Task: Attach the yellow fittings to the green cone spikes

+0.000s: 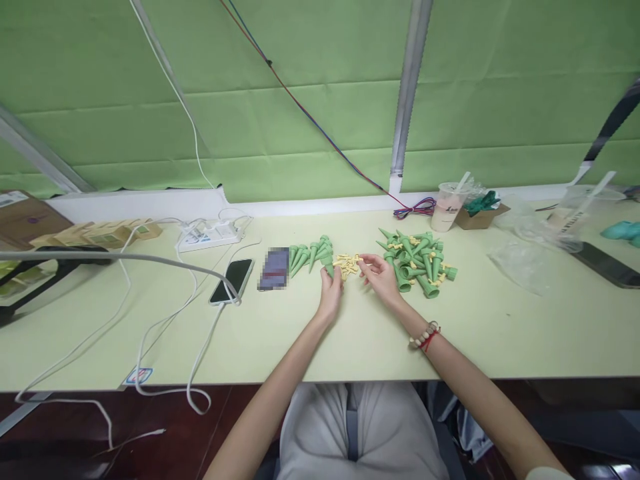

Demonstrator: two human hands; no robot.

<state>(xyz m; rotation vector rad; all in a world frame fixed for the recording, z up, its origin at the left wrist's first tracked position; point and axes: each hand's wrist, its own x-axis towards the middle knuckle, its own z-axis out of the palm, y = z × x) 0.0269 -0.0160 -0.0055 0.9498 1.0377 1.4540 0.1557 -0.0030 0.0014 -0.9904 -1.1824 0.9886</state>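
My left hand [331, 295] is closed around a green cone-shaped plastic piece [327, 261], held upright over the table. My right hand [380, 275] is pinched at the fingertips on a small yellow plastic piece [359, 257], partly hidden by the fingers. Between the two hands lies a small heap of yellow pieces [347, 268]. To the left of my left hand, several green cones [300, 257] lie side by side. A larger jumbled pile of green cones [417, 257], some with yellow bits among them, sits just right of my right hand.
Left of the cones are a dark pixelated packet [275, 268], a phone [233, 280] on a white cable and a power strip [211, 235]. At right stand a drink cup [447, 207], a small cardboard box [480, 216], plastic bags [520, 263] and another phone [607, 265].
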